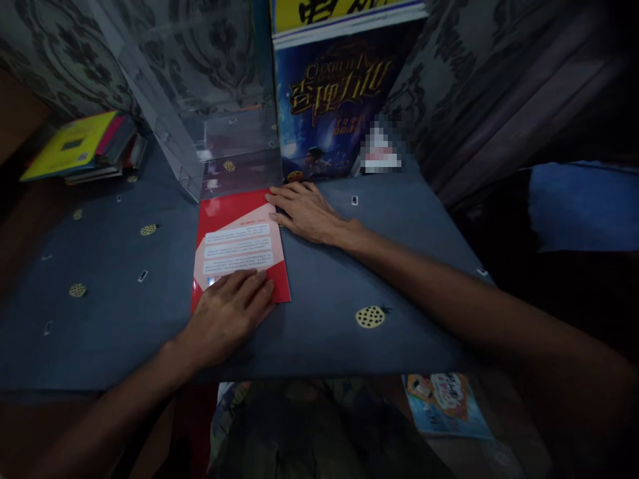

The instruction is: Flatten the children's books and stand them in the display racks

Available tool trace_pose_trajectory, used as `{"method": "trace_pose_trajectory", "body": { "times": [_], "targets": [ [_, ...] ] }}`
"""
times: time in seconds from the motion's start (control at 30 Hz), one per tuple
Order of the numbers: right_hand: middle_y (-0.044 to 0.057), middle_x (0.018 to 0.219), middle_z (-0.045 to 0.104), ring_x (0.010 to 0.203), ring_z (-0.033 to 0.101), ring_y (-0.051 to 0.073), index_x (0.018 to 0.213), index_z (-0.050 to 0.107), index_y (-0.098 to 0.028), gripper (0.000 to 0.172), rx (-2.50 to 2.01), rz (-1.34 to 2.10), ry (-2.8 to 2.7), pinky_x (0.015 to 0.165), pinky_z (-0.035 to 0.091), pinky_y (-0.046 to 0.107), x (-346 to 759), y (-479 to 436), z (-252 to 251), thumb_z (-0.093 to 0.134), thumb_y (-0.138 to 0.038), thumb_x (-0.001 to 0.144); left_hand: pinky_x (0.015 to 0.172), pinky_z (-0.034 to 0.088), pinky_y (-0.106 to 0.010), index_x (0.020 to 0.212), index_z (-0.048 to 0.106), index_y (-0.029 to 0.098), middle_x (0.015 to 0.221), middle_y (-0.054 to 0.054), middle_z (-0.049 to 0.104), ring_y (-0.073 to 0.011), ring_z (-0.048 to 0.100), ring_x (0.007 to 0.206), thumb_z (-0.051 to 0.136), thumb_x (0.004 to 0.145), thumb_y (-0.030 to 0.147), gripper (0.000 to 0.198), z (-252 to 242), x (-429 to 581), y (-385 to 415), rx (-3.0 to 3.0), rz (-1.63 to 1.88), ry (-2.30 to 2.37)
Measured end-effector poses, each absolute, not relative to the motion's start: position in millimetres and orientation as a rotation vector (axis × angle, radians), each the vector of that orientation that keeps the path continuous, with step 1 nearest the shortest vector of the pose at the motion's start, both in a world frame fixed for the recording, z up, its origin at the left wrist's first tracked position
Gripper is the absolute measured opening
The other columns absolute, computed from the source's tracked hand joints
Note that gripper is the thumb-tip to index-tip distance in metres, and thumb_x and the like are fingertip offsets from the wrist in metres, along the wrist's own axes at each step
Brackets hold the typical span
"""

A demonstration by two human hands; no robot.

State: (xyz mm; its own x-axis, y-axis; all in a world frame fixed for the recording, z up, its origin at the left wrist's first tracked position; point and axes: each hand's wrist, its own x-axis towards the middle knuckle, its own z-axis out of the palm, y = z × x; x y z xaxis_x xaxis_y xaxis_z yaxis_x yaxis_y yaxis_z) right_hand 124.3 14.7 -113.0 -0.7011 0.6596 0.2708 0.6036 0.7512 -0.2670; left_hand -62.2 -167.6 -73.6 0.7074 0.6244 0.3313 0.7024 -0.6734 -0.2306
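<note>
While the left hand [232, 307] lies over the near edge of the red booklet [238, 247], whether that grip pinches it cannot be told; the right hand [305, 211], fingers extended and loosely spread, touches its right edge. The booklet lies flat on the counter [322, 286].

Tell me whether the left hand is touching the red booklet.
Touching. The head view shows the left hand laid across the lower part of the red booklet, its fingers resting on the printed cover with no gap visible.
</note>
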Motion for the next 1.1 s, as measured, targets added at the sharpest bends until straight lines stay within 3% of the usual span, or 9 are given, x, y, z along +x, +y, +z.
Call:
{"method": "trace_pose_trajectory", "body": {
  "times": [0.3, 0.57, 0.73, 1.1],
  "targets": [
    [0.014, 0.127, 0.072, 0.121, 0.058, 0.03, 0.119, 0.073, -0.015, 0.03, -0.692, 0.355, -2.477, 0.103, 0.043, 0.05, 142, -20, -116, 0.05, -0.025, 0.102, 0.08, 0.064, -0.037, 0.106, 0.072, 0.009, 0.109, -0.011, 0.079, -0.0265, 0.074, 0.1, 0.058, 0.098, 0.016, 0.017, -75, -63, -170, -2.524, -0.352, -0.916],
    [0.012, 0.113, 0.07, 0.107, 0.063, 0.023, 0.135, 0.065, -0.02, 0.039, -0.533, 0.771, -2.406, 0.095, 0.054, 0.043, 182, -92, -104, 0.048, -0.017, 0.101, 0.079, 0.064, -0.037, 0.108, 0.072, 0.011, 0.11, -0.01, 0.078, -0.0265, 0.073, 0.102, 0.055, 0.099, 0.016, 0.02, -76, -64, -170, -2.545, -0.33, -0.942],
    [0.01, 0.112, 0.069, 0.105, 0.061, 0.022, 0.141, 0.06, -0.021, 0.042, -0.568, 0.979, -2.365, 0.095, 0.054, 0.042, 188, -111, -96, 0.049, -0.016, 0.101, 0.08, 0.064, -0.04, 0.109, 0.073, 0.011, 0.111, -0.012, 0.078, -0.0274, 0.073, 0.104, 0.054, 0.099, 0.015, 0.022, -77, -63, -171, -2.571, -0.34, -0.99],
    [0.01, 0.113, 0.069, 0.106, 0.062, 0.022, 0.14, 0.061, -0.022, 0.044, -0.573, 1.058, -2.29, 0.095, 0.054, 0.042, 185, -110, -97, 0.049, -0.012, 0.099, 0.074, 0.065, -0.039, 0.106, 0.073, 0.01, 0.109, -0.012, 0.078, -0.0279, 0.074, 0.099, 0.057, 0.096, 0.011, 0.019, -68, -61, -168, -2.608, -0.327, -0.997]
  ]
}}
